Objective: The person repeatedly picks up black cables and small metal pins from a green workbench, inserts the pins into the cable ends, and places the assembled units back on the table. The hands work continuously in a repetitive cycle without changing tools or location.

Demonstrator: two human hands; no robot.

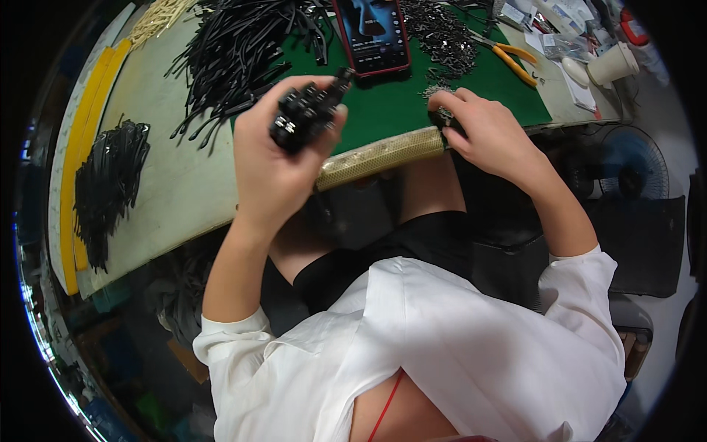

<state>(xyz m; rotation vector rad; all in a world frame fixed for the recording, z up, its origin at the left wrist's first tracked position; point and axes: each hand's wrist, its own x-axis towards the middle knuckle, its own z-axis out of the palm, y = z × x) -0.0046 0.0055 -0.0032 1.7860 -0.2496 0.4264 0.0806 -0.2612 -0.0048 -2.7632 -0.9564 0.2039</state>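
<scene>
My left hand [269,158] is raised over the front edge of the green mat [375,110], its fingers wrapped round a bunch of short black pieces with shiny ends [303,116]. At the mat's front right, my right hand [490,132] is curled with thumb and fingers close together. Something dark shows between its fingertips, too small to name. Right beside these fingers lies a little heap of small silvery bits [433,91]. Behind it spreads a larger pile of small dark parts [445,44].
A heap of black straps [243,44] covers the back left, with another black bundle [110,184] by yellow strips [81,177]. A phone [374,37] stands at the back. Orange-handled pliers [515,62] lie right. A gold mesh-covered roll [383,158] edges the table.
</scene>
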